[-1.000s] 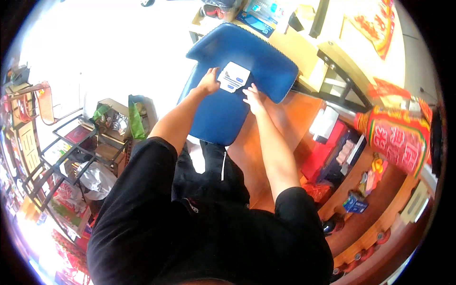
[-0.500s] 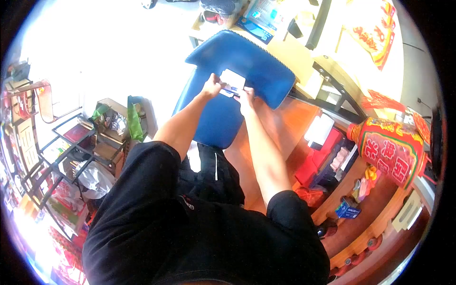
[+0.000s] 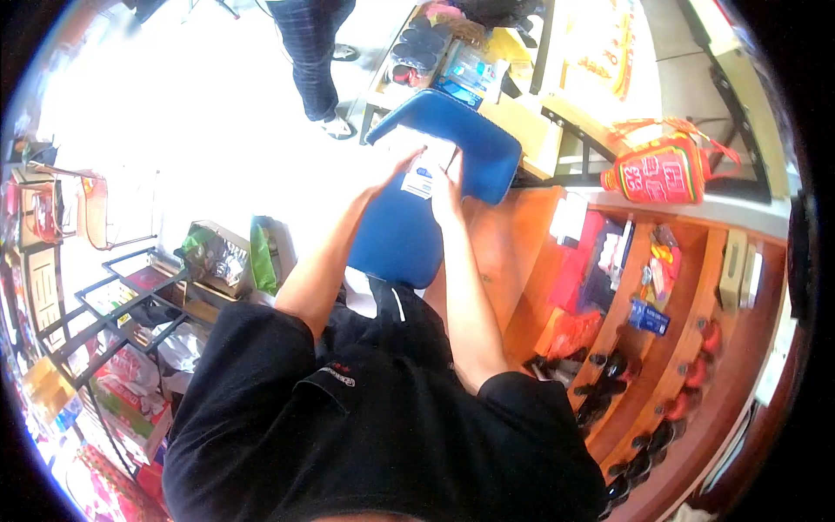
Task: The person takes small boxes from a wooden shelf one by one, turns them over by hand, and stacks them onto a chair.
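Note:
A small white box with blue print [image 3: 421, 177] is held up over the blue chair [image 3: 396, 235]. My left hand [image 3: 398, 168] grips its left edge, fingers closed. On the other side, my right hand [image 3: 448, 187] has its fingers closed along the right edge. The upper part of the white thing is washed out by glare, so I cannot tell whether it is one piece or a stack. The chair's padded seat and backrest lie just below both hands.
Wooden shelves [image 3: 644, 374] with shoes and small boxes stand at the right. A red lantern-shaped decoration [image 3: 657, 172] hangs above them. Another person's legs [image 3: 311, 61] are at the top. A black metal rack [image 3: 122, 304] and a cardboard box [image 3: 228, 248] stand at the left.
My view has shifted, and another person's legs now show at the top. The white box has turned in my hands and shows more blue print. Both hands still hold it.

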Tool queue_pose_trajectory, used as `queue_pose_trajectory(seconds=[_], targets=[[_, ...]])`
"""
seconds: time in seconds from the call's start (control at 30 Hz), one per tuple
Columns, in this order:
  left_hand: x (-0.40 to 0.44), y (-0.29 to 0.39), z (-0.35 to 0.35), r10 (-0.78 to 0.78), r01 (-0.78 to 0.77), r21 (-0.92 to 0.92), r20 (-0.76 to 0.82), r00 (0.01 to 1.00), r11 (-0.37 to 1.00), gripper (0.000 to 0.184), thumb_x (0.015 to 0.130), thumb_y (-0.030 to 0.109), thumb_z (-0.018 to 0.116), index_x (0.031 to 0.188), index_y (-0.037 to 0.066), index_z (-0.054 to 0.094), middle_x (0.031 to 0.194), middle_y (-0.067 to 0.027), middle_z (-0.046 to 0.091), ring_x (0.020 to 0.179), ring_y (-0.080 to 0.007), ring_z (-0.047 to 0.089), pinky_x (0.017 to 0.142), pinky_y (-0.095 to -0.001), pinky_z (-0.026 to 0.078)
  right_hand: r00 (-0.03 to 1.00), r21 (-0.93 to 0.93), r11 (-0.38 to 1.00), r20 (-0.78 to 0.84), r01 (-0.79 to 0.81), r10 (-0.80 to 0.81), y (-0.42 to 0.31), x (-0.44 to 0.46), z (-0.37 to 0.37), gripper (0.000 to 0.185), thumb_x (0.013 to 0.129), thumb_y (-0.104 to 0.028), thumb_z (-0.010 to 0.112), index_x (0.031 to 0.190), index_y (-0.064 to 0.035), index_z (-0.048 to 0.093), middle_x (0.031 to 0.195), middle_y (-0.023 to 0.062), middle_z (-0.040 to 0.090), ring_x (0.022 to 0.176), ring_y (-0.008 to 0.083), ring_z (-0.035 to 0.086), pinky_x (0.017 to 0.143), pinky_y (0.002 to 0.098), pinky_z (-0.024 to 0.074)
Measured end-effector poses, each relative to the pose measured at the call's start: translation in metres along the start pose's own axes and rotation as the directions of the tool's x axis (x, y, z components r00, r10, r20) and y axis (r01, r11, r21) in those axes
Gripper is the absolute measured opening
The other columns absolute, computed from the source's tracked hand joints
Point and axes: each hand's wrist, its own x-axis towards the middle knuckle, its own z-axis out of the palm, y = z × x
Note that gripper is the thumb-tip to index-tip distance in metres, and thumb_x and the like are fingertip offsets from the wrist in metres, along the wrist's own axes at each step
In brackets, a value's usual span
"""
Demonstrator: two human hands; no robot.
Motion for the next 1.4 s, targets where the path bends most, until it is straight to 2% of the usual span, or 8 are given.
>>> queue_pose_trajectory(seconds=[0.23, 0.47, 0.53, 0.7, 0.8, 0.97, 1.13, 1.4], targets=[[-0.111, 0.104, -0.001, 0.438, -0.437, -0.030, 0.078, 0.896, 0.899, 0.025, 0.082, 0.018, 0.067, 0.100, 0.003, 0.060, 0.088, -0.0039, 0.064, 0.077, -0.0083, 0.057, 0.068, -0.0227, 0.046, 0.947, 0.029, 0.952, 0.093, 0.305, -0.307, -0.097, -0.080, 0.090, 0.038, 0.084, 0.003, 0.055, 0.119, -0.0021, 0.042, 0.110, 0.0088, 0.054, 0.102, 0.0154, 0.053, 0.089, 0.0283, 0.0429], [-0.209, 0.174, -0.009, 0.550, -0.555, 0.106, 0.070, 0.832, 0.825, 0.028, 0.079, 0.011, 0.071, 0.100, 0.000, 0.057, 0.088, -0.0048, 0.063, 0.081, -0.0100, 0.058, 0.071, -0.0231, 0.048, 0.850, 0.125, 0.857, 0.119, 0.500, -0.513, -0.156, -0.151, 0.152, 0.042, 0.081, 0.001, 0.061, 0.119, 0.0014, 0.044, 0.105, 0.0078, 0.058, 0.097, 0.0149, 0.056, 0.088, 0.0277, 0.0439], [-0.227, 0.182, -0.010, 0.527, -0.541, 0.140, 0.124, 0.841, 0.830, 0.040, 0.078, 0.012, 0.071, 0.110, -0.001, 0.051, 0.098, -0.0086, 0.060, 0.092, -0.0131, 0.057, 0.080, -0.0278, 0.047, 0.886, 0.293, 0.859, 0.069, 0.421, -0.458, -0.165, -0.164, 0.160, 0.048, 0.080, 0.002, 0.061, 0.124, 0.0016, 0.043, 0.106, 0.0081, 0.057, 0.097, 0.0155, 0.056, 0.088, 0.0283, 0.0436], [-0.266, 0.207, 0.009, 0.790, -0.856, 0.281, 0.336, 0.512, 0.435, 0.079, 0.066, 0.014, 0.076, 0.132, 0.000, 0.033, 0.126, -0.0155, 0.043, 0.116, -0.0239, 0.044, 0.098, -0.0364, 0.036, 0.937, 0.548, 0.807, 0.109, 0.222, -0.332, -0.182, -0.189, 0.161, 0.048, 0.087, -0.010, 0.053, 0.132, -0.0020, 0.038, 0.116, 0.0072, 0.054, 0.106, 0.0185, 0.053, 0.092, 0.0336, 0.0418], [-0.265, 0.208, 0.025, 0.767, -0.888, 0.420, 0.503, 0.399, 0.187, 0.095, 0.056, 0.016, 0.081, 0.135, 0.003, 0.030, 0.133, -0.0159, 0.039, 0.122, -0.0274, 0.040, 0.101, -0.0394, 0.033, 0.946, 0.815, 0.562, 0.279, -0.142, -0.166, -0.180, -0.197, 0.142, 0.042, 0.090, -0.028, 0.040, 0.122, -0.0009, 0.048, 0.108, 0.0147, 0.055, 0.094, 0.0254, 0.054, 0.081, 0.0351, 0.0462], [-0.279, 0.193, 0.077, 0.732, -0.874, 0.308, 0.480, 0.483, 0.376, 0.084, 0.055, 0.015, 0.082, 0.125, 0.002, 0.038, 0.124, -0.0148, 0.049, 0.114, -0.0247, 0.048, 0.097, -0.0381, 0.038, 0.846, 0.718, 0.690, 0.420, -0.089, -0.328, -0.187, -0.223, 0.097, 0.043, 0.093, -0.022, 0.036, 0.131, -0.0027, 0.040, 0.120, 0.0094, 0.054, 0.102, 0.0190, 0.057, 0.089, 0.0323, 0.0456], [-0.293, 0.166, 0.129, 0.744, -0.946, 0.235, 0.587, 0.320, 0.221, 0.078, 0.059, 0.007, 0.079, 0.124, 0.003, 0.036, 0.127, -0.0173, 0.047, 0.119, -0.0274, 0.046, 0.100, -0.0390, 0.036, 0.952, 0.392, 0.904, 0.171, 0.171, -0.255, -0.216, -0.264, 0.054, 0.043, 0.091, -0.035, 0.043, 0.124, -0.0060, 0.047, 0.099, 0.0129, 0.059, 0.078, 0.0175, 0.058, 0.071, 0.0301, 0.0486], [-0.350, 0.122, 0.205, 0.659, -0.902, 0.423, 0.656, 0.368, 0.082, 0.077, 0.067, -0.002, 0.070, 0.135, 0.003, 0.033, 0.137, -0.0185, 0.037, 0.124, -0.0304, 0.041, 0.104, -0.0407, 0.033, 0.914, 0.461, 0.792, -0.129, 0.399, -0.386, -0.203, -0.317, -0.023, 0.040, 0.093, -0.024, 0.048, 0.129, -0.0082, 0.039, 0.118, 0.0093, 0.052, 0.102, 0.0176, 0.054, 0.082, 0.0292, 0.0457]])
